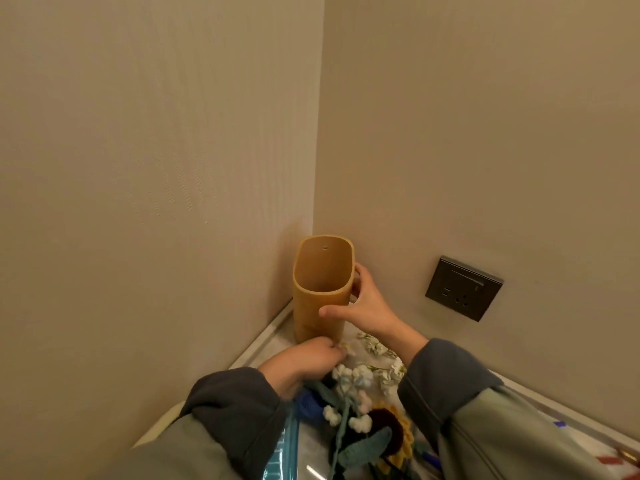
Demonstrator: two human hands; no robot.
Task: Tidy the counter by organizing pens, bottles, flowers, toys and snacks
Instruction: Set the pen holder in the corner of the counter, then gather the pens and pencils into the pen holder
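The grip of the right hand (363,306) is closed round the tan holder (320,306), thumb in front. The left hand (304,358) pinches a pale sprig (346,348) at the holder's 6 o'clock. The holder should be steadied upright while stems are fed in. It is seen empty. Crocheted flowers (356,410) lie on the surface (266,341) at 6 o'clock.

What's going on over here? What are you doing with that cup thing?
A person is tidying a counter in a corner. Their right hand grips a tall tan holder that stands upright by the walls, with nothing sticking out of it. Their left hand seems to pinch a small white flower just in front of it. More knitted flowers lie on the counter, not yet in the holder.
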